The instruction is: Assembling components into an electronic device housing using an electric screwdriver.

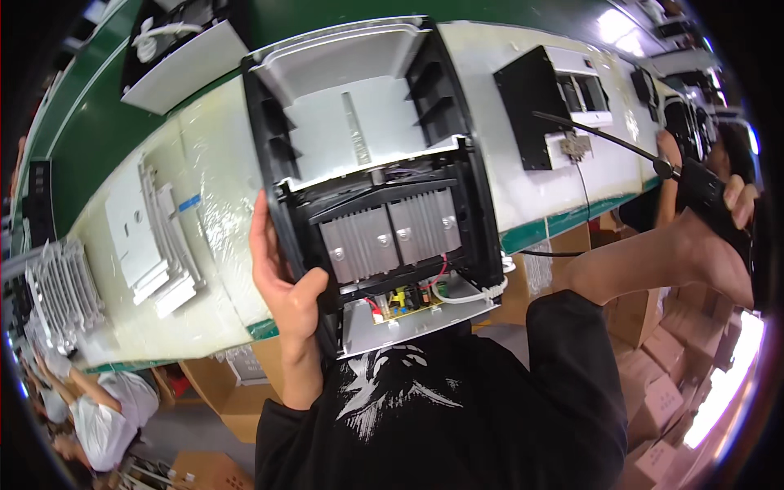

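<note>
A black-framed appliance housing (478, 192) stands tilted at the bench edge in front of my body. It has a white inner compartment, two ribbed silver heat sinks (359, 249) and a small circuit board (404, 302) with coloured wires. My left hand (290, 286) grips its left side, thumb over the black edge. Off to the right, my right hand (737, 204) is closed round a black electric screwdriver (701, 184). Its long thin shaft points left, above the bench and apart from the housing. A white cord (474, 298) loops at the housing's lower right corner.
Stacked white metal plates (147, 237) and ribbed silver parts (65, 286) lie on the bench's left. A black and white boxy unit (539, 106) sits at right; another (192, 61) stands far left. Cardboard boxes (653, 384) fill the lower right. Other people work on both sides.
</note>
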A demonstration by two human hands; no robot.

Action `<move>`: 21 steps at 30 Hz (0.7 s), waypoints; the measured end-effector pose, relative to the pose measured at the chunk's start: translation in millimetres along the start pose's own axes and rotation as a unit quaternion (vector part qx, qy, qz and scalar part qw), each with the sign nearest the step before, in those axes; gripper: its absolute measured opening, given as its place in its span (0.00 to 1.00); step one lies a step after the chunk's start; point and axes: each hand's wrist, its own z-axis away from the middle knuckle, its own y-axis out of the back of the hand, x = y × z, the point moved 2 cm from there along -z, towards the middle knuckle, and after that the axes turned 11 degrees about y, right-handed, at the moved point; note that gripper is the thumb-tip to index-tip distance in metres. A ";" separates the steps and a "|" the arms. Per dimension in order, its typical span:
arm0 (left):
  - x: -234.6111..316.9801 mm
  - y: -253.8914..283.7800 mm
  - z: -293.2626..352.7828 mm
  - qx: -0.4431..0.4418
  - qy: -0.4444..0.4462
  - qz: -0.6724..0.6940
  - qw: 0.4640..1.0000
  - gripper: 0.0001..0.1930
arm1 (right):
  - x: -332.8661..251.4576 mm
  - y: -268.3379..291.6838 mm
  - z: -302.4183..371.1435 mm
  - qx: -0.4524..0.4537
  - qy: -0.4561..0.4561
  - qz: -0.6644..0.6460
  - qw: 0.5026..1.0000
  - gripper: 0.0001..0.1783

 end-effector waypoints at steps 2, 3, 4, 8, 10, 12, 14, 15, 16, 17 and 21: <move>3.4 -3.4 0.5 0.016 -0.002 -0.020 1.000 0.47 | -9.1 26.2 6.9 0.007 0.002 -0.040 0.999 0.34; 4.4 -3.2 1.4 0.020 -0.001 -0.028 0.999 0.48 | -11.4 37.2 12.6 0.024 -0.005 0.016 1.000 0.41; -0.3 1.8 1.7 0.020 0.014 -0.029 0.999 0.48 | -11.3 49.2 18.7 0.042 -0.013 0.069 0.997 0.48; 2.4 -0.4 1.0 0.034 0.002 -0.063 0.997 0.48 | 2.2 73.9 46.4 0.014 -0.004 0.173 0.985 0.57; 4.1 -2.6 1.3 0.032 -0.003 -0.070 0.997 0.49 | 8.6 77.6 46.4 0.021 -0.073 0.104 0.992 0.57; 4.7 -4.2 2.5 0.037 -0.010 -0.071 0.997 0.49 | 18.1 84.2 57.0 0.032 -0.048 0.146 0.988 0.58; 4.3 -4.8 2.4 0.036 -0.015 -0.079 0.996 0.49 | 25.4 82.5 62.8 0.069 -0.057 0.159 0.983 0.59; 4.0 -4.9 2.3 0.037 -0.019 -0.084 0.996 0.50 | 28.6 78.3 67.7 0.070 -0.059 0.217 0.972 0.59; 3.1 -3.0 2.1 0.043 -0.005 -0.086 0.995 0.50 | 31.3 74.6 70.8 0.071 -0.061 0.272 0.958 0.59; 3.8 -3.6 2.3 0.044 -0.006 -0.088 0.995 0.50 | 33.2 79.9 69.4 0.073 -0.062 0.271 0.958 0.59; 4.4 -5.0 2.8 0.050 -0.007 -0.104 0.993 0.50 | 41.1 62.4 63.1 0.028 -0.078 0.196 0.977 0.54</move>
